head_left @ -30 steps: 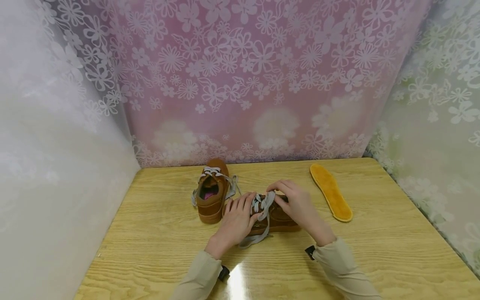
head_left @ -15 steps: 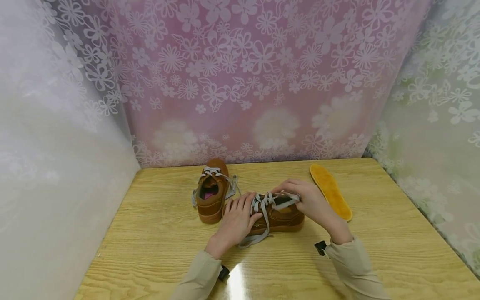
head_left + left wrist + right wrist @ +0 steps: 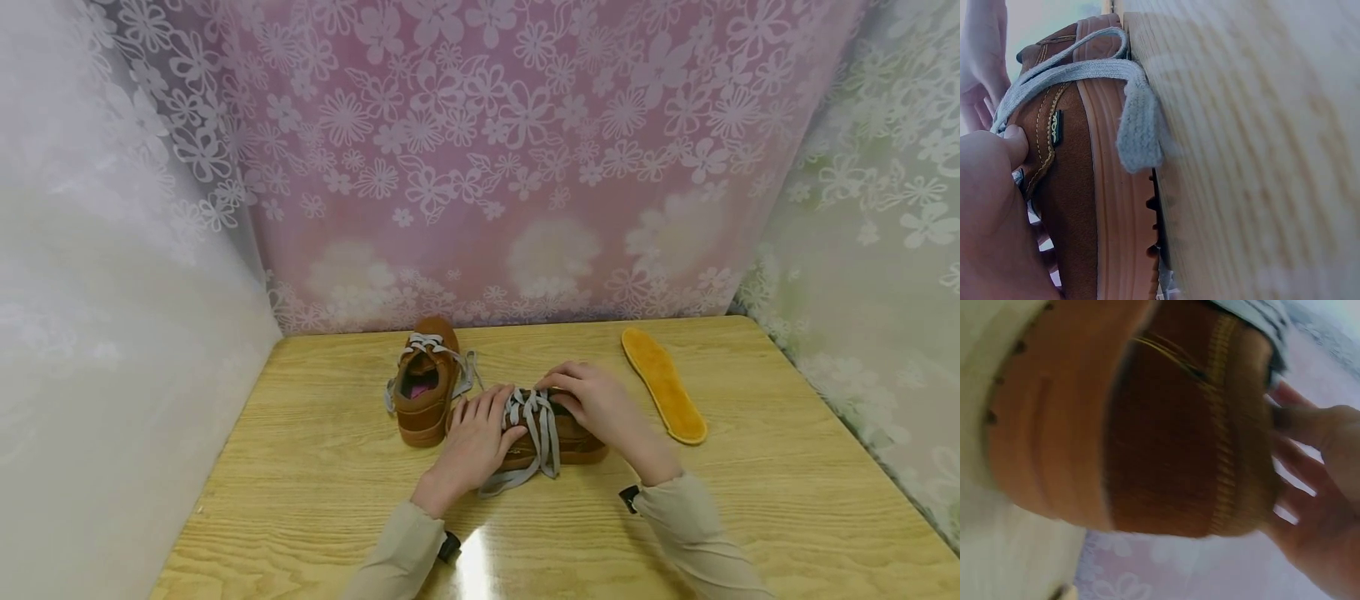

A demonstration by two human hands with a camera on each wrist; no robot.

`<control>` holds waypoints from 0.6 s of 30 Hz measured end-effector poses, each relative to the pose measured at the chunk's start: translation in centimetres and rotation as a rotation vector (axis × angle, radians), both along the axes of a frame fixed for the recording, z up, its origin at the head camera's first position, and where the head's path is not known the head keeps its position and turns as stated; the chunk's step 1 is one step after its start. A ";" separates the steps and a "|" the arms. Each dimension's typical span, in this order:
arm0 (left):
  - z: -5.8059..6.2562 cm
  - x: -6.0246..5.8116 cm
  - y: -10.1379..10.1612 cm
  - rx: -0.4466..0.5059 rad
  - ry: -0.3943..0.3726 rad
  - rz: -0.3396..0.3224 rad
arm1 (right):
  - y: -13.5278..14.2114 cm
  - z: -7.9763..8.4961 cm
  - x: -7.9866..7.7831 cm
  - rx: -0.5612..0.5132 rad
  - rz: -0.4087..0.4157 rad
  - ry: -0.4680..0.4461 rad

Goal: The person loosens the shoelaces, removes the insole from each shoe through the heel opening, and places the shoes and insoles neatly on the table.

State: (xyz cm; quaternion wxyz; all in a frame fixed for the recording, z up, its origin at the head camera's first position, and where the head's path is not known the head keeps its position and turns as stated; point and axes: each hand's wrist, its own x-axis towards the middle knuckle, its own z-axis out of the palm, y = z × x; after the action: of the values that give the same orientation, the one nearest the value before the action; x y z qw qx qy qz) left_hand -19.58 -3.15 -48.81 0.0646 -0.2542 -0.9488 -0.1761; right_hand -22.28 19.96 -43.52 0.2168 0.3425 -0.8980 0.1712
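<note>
A brown lace-up shoe (image 3: 583,443) with a tan sole lies sideways on the table, toe to the left. My left hand (image 3: 467,446) holds its front part, thumb on the near side beside the laces. In the left wrist view, flat grey shoelaces (image 3: 1138,122) hang over the shoe's side near that thumb (image 3: 1017,147). My right hand (image 3: 603,408) is at the shoe's opening, by the tongue and upper laces. From the right wrist view, its fingers reach behind the heel collar (image 3: 1244,444); the fingertips are hidden, so what they grip cannot be told.
A second brown shoe (image 3: 423,417), with grey laces and something pink inside, stands at the back left, close to my left fingers. An orange-yellow insole (image 3: 663,385) lies at the right on the wooden table (image 3: 315,483). Floral curtains (image 3: 487,167) enclose the back and sides.
My right hand pulled a lace rightward over the opening, then came back left to the tongue. That lace now hangs down the near side. My left hand stays on the shoe's front.
</note>
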 end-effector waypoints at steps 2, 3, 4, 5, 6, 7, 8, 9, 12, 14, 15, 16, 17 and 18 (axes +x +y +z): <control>0.0 -0.1 0.1 -0.004 -0.009 0.001 | -0.2 -0.4 -0.2 -0.040 -0.011 0.018; 0.0 -0.1 0.1 -0.005 -0.013 0.001 | -0.3 -0.6 -0.2 -0.069 -0.022 0.031; -0.1 -0.1 0.2 -0.004 -0.015 0.001 | -0.4 -0.6 -0.3 -0.097 -0.041 0.046; -0.1 -0.1 0.2 -0.006 -0.015 0.001 | -0.5 -0.6 -0.4 -0.128 -0.062 0.060; 0.0 -0.1 0.2 -0.007 -0.014 0.000 | -0.5 -0.5 -0.6 -0.158 -0.086 0.073; 0.0 -0.1 0.2 -0.006 -0.014 0.000 | -0.5 -0.3 -0.9 -0.189 -0.118 0.082; 0.0 -0.1 0.3 -0.006 -0.011 0.001 | -0.5 0.0 -1.2 -0.220 -0.154 0.090; 0.0 -0.1 0.3 -0.005 -0.005 0.002 | -0.5 0.4 -1.6 -0.251 -0.191 0.088; 0.1 -0.1 0.2 -0.008 0.003 0.008 | -0.3 1.9 -3.2 -0.374 -0.278 0.024; 0.0 -0.1 0.1 -0.012 -0.001 0.012 | -0.1 2.8 -4.2 -0.470 -0.306 -0.042; 0.0 -0.1 0.1 -0.015 -0.004 0.013 | 0.0 3.2 -4.6 -0.502 -0.312 -0.074; 0.0 -0.1 0.1 -0.015 -0.009 0.013 | 0.1 3.4 -4.9 -0.516 -0.315 -0.104; 0.0 -0.1 0.0 -0.014 -0.012 0.014 | 0.2 3.6 -5.1 -0.506 -0.316 -0.148; 0.0 -0.1 0.0 -0.014 -0.013 0.015 | 0.3 3.6 -5.3 -0.475 -0.314 -0.189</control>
State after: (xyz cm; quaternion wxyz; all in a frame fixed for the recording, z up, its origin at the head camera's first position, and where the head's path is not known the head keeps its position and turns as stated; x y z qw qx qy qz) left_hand -19.73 -3.19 -48.83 0.0580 -0.2466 -0.9522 -0.1708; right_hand -27.53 20.24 -39.93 0.2299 0.1216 -0.8911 0.3718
